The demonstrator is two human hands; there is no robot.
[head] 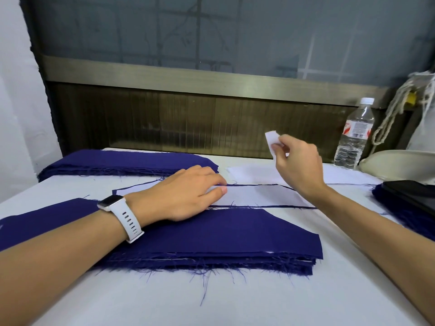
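Left hand: laid palm-down on the work, wrist resting across the near stack of navy fabric. The fingers are held nearly straight and close together, and their tips are pressed on the white-faced panel near its far edge. The thumb tip is set just beside the forefinger.

Right hand: raised above the table with its fingers curled. A small white slip is pinched between thumb and forefinger, and the other fingers are folded in behind.

White slip: held in the air, clear of every surface, above the far side of the panel.

Panel: spread flat just beyond the near stack, a thin navy border shown round its white face.

Edges: the near stack's front edge is frayed — loose threads are trailed onto the white cover. The far stack of navy fabric is squared off at the back left.

Open room: bare cover is seen in front of the near stack, and a narrower strip between the panel and the far stack. The right side is hemmed by a third navy pile — a dark flat object is laid on it.

Background: a water bottle is stood upright at the far right.
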